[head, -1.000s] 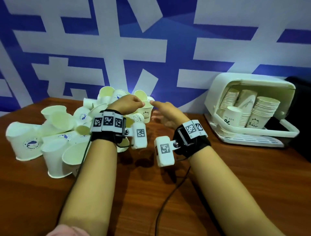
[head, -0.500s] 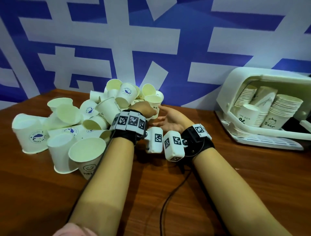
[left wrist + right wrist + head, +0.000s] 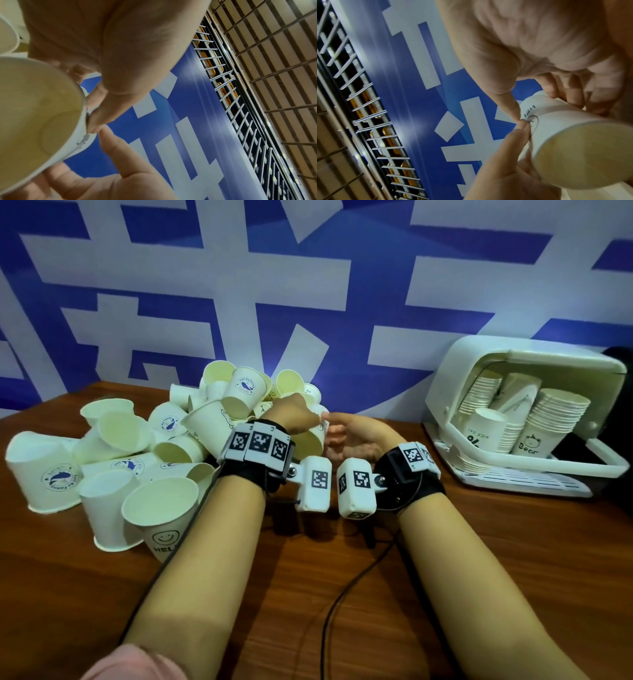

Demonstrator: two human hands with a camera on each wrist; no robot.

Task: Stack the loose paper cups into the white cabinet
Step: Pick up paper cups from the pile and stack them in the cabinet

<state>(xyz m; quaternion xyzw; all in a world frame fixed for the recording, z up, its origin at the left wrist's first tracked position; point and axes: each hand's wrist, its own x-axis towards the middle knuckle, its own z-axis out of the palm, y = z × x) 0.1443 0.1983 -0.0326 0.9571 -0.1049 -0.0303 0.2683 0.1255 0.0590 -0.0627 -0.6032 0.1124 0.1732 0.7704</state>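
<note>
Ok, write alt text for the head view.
Two bare hands meet over a wooden table: the left hand grips a white paper cup, the right hand open beside it. Loose cups lie heaped at left; an open white plastic cabinet holds stacks at right.

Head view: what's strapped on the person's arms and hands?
Both forearms are bare, hands ungloved. Left hand and right hand each have a black wrist strap carrying white blocks with black square fiducial markers, plus a rounded white camera pod. A black cable trails over the table. A pink sleeve edge shows bottom left.
</note>
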